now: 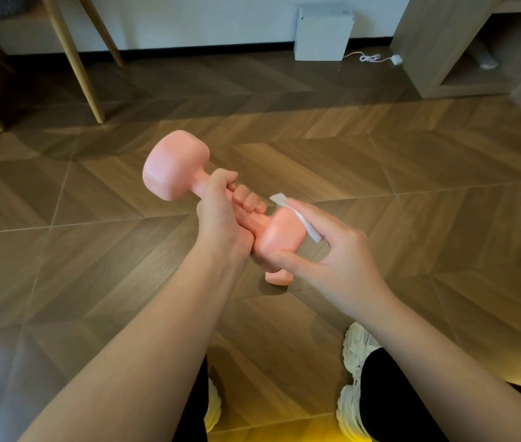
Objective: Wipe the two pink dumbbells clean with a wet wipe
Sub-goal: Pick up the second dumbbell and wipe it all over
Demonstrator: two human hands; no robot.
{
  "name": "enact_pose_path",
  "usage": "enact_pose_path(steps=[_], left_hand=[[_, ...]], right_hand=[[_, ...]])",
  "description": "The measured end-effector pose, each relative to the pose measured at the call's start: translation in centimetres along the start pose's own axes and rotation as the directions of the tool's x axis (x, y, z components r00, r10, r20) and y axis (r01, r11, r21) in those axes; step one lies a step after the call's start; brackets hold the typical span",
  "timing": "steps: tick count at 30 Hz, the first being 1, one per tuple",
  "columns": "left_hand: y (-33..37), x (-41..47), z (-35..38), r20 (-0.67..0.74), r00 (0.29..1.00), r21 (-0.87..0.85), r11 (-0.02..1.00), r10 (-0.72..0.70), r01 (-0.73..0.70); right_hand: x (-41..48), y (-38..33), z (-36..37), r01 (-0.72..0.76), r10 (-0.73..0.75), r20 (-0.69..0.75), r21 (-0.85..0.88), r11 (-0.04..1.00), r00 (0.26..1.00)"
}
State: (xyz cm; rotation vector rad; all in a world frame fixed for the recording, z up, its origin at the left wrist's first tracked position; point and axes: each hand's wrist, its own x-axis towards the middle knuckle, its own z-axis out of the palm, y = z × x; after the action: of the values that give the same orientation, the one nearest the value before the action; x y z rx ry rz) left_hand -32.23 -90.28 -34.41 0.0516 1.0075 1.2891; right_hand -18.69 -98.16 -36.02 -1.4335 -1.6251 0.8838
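While gripping the handle of one dumbbell [173, 167] in curled left fingers [249, 199], pinching wet wipe [279, 199] onto its near head with right fingers [316, 212]; seemingly midway, second dumbbell [279, 278] on floor [428, 202] yet to do.

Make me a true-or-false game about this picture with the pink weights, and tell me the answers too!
1. The left hand grips the handle of the pink dumbbell. True.
2. The wet wipe is blue. False: it is white.
3. The right hand holds the wet wipe against the pink dumbbell's near end. True.
4. The second dumbbell lies on a table. False: it is on the floor, mostly hidden beneath the hands.
5. The shoes are black. False: they are white.
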Motion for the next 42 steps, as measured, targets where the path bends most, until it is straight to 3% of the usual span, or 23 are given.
enact_pose_path(steps=[3, 5, 8, 10, 13, 15, 19, 21, 26, 30, 35, 39, 42], left_hand=[[0.1, 0.1, 0.0, -0.016, 1.0, -0.04, 0.999, -0.025, 0.024], [0.0, 0.4, -0.1, -0.043, 0.998, -0.063, 0.997, -0.038, 0.036], [-0.1, 0.8, -0.3, -0.053, 0.996, -0.118, 0.991, -0.072, 0.065], [-0.1, 1.0, -0.3, -0.005, 0.996, -0.138, 0.987, -0.088, 0.087], [0.3, 1.3, -0.5, 0.115, 0.987, -0.12, 0.985, -0.11, 0.124], [0.7, 1.2, -0.4, 0.197, 0.976, -0.083, 0.99, -0.094, 0.112], [1.2, 0.9, 0.0, 0.189, 0.98, -0.115, 0.99, -0.057, 0.08], [1.3, 1.0, -0.1, 0.143, 0.988, -0.162, 0.983, -0.06, 0.083], [1.9, 1.1, -0.3, 0.106, 0.993, -0.231, 0.971, -0.042, 0.066], [2.1, 1.2, -0.3, 0.079, 0.997, -0.168, 0.986, 0.008, 0.006], [1.9, 1.0, -0.2, 0.083, 0.996, -0.193, 0.98, -0.027, 0.043], [1.7, 1.1, -0.1, 0.06, 0.998, -0.175, 0.984, -0.011, 0.021], [1.6, 1.1, -0.2, 0.056, 0.998, -0.17, 0.985, -0.011, 0.02]], right_hand=[[-0.3, 0.4, 0.8, 0.197, -0.204, -0.094, -0.079, 0.977, 0.975], [0.0, 0.9, 0.9, 0.183, -0.186, -0.047, -0.068, 0.981, 0.981], [0.8, 1.4, 0.7, 0.247, -0.237, 0.072, -0.264, 0.932, 0.969], [1.1, 1.2, 0.8, 0.218, -0.216, 0.039, -0.259, 0.941, 0.976], [1.6, 0.7, 0.5, 0.013, -0.011, -0.023, 0.091, 0.996, 1.0], [2.1, 0.8, -0.1, -0.132, 0.129, 0.034, 0.373, 0.918, 0.991], [2.2, 1.5, 0.1, -0.288, 0.227, 0.179, 0.512, 0.809, 0.957], [2.0, 1.6, 0.4, -0.256, 0.196, 0.171, 0.493, 0.832, 0.966], [1.6, 1.0, 0.3, -0.029, 0.04, -0.024, 0.355, 0.934, 0.999], [2.1, 0.9, 0.5, -0.127, 0.095, 0.1, 0.397, 0.909, 0.99], [1.4, 0.3, 0.4, 0.057, -0.042, -0.058, 0.291, 0.955, 0.997], [1.8, 0.7, 0.3, -0.085, 0.071, 0.052, 0.359, 0.929, 0.996], [1.4, 0.4, 0.2, 0.077, -0.064, -0.063, 0.233, 0.969, 0.996]])
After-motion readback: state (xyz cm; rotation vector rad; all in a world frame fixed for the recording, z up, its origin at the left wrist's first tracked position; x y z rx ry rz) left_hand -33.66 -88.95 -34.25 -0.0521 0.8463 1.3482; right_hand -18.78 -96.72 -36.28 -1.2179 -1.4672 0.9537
